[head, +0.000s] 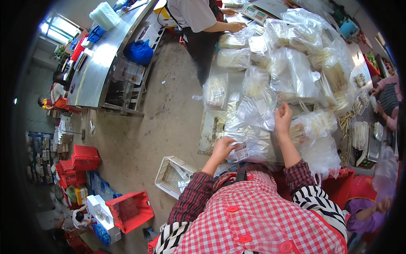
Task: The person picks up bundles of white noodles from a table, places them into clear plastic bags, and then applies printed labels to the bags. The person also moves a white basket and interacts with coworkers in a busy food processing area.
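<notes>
At the near edge of the table, my left hand [223,147] has its thumb and fingers pinched at a white printed label [242,152]. The label lies over a stack of flat clear plastic bags [250,139]. My right hand [283,117] is lifted over the table, right of a crumpled clear bag [258,109]; its fingers are curled and slightly blurred, and whether they hold anything cannot be made out. Right of that forearm lie bagged pale stalks [296,131], perhaps mushrooms. A labelled bag of similar stalks [215,92] sits at the table's left edge.
Many filled bags [234,58] cover the far table, where a co-worker's hand [237,27] reaches in beside a scale [254,14]. Another scale [368,149] stands at right near other people. A white plastic basket [161,173] and a red crate [131,211] are on the floor.
</notes>
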`<state>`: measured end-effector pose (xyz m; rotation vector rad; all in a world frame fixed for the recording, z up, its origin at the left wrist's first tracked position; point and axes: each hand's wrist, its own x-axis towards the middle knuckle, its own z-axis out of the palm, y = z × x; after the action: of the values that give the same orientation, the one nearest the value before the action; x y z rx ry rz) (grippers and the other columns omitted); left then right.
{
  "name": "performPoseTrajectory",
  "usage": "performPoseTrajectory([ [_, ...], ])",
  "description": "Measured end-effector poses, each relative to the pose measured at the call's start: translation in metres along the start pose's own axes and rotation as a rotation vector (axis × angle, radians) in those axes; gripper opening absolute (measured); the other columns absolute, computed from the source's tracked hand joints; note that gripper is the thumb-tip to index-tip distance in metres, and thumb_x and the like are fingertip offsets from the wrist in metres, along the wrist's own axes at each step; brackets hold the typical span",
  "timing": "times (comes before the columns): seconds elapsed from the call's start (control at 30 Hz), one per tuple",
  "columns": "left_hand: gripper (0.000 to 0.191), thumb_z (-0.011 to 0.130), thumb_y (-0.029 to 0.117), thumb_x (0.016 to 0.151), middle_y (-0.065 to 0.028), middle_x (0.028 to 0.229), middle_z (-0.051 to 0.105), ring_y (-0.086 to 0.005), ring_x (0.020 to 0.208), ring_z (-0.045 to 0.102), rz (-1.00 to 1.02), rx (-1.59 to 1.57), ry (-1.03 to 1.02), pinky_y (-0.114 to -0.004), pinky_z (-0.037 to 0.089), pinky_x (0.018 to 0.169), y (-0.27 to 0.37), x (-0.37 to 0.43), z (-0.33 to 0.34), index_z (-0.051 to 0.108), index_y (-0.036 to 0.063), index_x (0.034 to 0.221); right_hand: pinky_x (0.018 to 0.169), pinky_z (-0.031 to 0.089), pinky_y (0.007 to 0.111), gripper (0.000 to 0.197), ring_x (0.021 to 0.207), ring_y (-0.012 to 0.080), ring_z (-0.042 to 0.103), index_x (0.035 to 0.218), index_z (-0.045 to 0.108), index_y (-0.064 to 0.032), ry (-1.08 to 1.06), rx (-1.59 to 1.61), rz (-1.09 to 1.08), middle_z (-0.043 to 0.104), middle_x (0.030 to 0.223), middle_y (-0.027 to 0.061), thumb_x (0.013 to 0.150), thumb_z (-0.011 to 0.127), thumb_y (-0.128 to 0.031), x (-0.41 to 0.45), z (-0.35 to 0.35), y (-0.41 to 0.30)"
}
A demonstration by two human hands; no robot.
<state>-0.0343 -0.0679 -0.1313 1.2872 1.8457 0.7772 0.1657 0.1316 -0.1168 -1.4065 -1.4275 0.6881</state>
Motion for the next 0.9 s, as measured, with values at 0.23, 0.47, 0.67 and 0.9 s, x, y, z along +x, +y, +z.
performPoseTrajectory([
  [0.23, 0.028, 0.071, 0.027, 0.08, -0.0176, 0.081, 0.067, -0.0329, 0.074, 0.065, -0.153, 0.246, 0.126, -0.039, 0.05, 0.066, -0.039, 0.022, 0.042, 0.069, 0.0024, 0.092, 0.102, 0.038, 0.043, 0.05, 0.124, 0.0313, 0.048, 0.13, 0.049, -0.0047, -1.048, -0.054, -0.541, 0.049, 0.134, 0.0165, 0.082, 0.063, -0.012, -0.104, -0.022, -0.038],
  [0.47, 0.022, 0.071, 0.022, 0.08, -0.0111, 0.071, 0.065, -0.0197, 0.063, 0.062, -0.309, -0.085, -0.065, -0.034, 0.049, 0.059, -0.066, 0.006, 0.011, 0.068, 0.0017, 0.088, 0.109, 0.028, 0.044, 0.052, 0.136, 0.0247, 0.037, 0.139, 0.042, -0.0056, -1.126, -0.354, -0.814, 0.044, 0.143, 0.0118, 0.089, 0.054, -0.02, -0.14, -0.025, 0.015],
  [0.67, 0.032, 0.072, 0.03, 0.075, -0.0185, 0.079, 0.068, -0.0291, 0.073, 0.067, -0.326, -0.013, -0.175, -0.039, 0.051, 0.068, -0.059, -0.019, -0.008, 0.07, 0.0011, 0.09, 0.111, 0.026, 0.044, 0.053, 0.138, 0.0234, 0.033, 0.14, 0.04, -0.0039, -1.12, -0.417, -0.73, 0.039, 0.147, 0.0103, 0.091, 0.052, -0.021, -0.145, -0.023, 0.005],
  [0.9, 0.038, 0.069, 0.035, 0.075, -0.0241, 0.088, 0.065, -0.041, 0.085, 0.063, -0.269, 0.28, -0.094, -0.047, 0.05, 0.073, -0.025, -0.018, 0.031, 0.064, -0.0015, 0.084, 0.113, 0.021, 0.044, 0.064, 0.142, 0.0226, 0.026, 0.144, 0.035, -0.0048, -1.199, -0.386, -0.7, 0.032, 0.152, 0.0093, 0.087, 0.058, -0.023, -0.14, -0.024, 0.008],
])
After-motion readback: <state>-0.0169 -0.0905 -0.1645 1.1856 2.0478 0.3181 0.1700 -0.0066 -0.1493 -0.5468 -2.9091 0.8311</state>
